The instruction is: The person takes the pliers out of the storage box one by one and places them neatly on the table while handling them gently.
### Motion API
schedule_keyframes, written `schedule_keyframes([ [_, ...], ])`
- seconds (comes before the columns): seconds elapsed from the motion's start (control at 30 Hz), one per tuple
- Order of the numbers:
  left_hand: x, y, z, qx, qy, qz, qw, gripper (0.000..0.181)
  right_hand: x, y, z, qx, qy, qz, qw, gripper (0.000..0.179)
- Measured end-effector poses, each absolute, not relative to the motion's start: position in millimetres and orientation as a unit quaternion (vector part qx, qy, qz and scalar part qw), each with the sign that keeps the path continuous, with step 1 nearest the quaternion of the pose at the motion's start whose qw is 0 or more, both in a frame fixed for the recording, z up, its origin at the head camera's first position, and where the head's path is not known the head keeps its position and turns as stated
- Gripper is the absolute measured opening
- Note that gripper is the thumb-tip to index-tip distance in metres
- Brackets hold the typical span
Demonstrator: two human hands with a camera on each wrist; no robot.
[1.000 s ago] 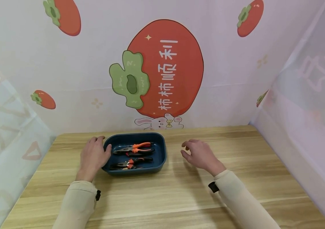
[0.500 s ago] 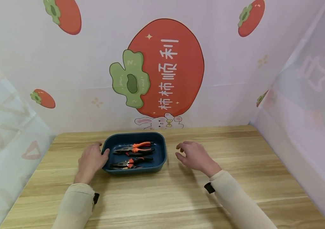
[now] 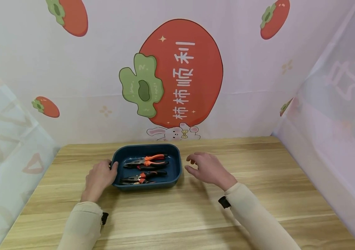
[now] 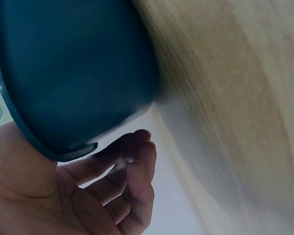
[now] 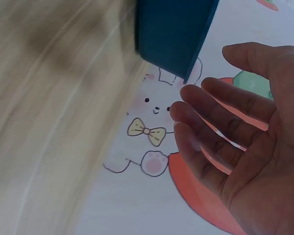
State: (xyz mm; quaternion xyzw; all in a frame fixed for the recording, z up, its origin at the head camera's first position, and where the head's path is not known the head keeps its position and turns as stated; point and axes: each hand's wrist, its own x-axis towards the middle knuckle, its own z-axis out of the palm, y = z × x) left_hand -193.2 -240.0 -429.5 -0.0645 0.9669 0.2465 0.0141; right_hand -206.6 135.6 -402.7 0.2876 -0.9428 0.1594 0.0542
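A dark blue, rounded rectangular plastic bin [image 3: 147,187] sits toward the back of the table. Inside lie several pliers [image 3: 147,162] with orange, red and black handles. My left hand [image 3: 100,177] holds the bin's left end, thumb over the rim and curled fingers outside; the left wrist view shows a gap between some fingers [image 4: 139,183] and the wall. Off the right end, my right hand [image 3: 208,169] hovers with loosely bent fingers, apart from the bin. In the right wrist view its palm [image 5: 264,181] faces the bin's end wall [image 5: 174,34].
The wood-grain table [image 3: 171,218] runs back to an upright white sheet [image 3: 243,114] printed with persimmons and a rabbit. Pale sheets [image 3: 337,114] also stand along both sides. A black strap [image 3: 224,202] shows at the right cuff.
My right hand has moved left, nearer the bin's right end. My left hand has shifted slightly, its fingers drawing in at the left end. The bin and pliers stay in place.
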Motion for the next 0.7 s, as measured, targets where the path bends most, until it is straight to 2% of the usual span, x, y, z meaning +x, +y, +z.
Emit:
schedule_keyframes([
  [0.27, -195.6, -240.7, -430.4, -0.062, 0.967, 0.248, 0.013, 0.039, -212.8, 121.7, -389.8, 0.3, -0.937, 0.174, 0.047, 0.03],
  [0.7, -197.8, -239.8, -429.9, -0.053, 0.968, 0.243, 0.033, 0.034, -226.6, 94.4, -373.4, 0.312, -0.935, 0.164, 0.021, 0.032],
])
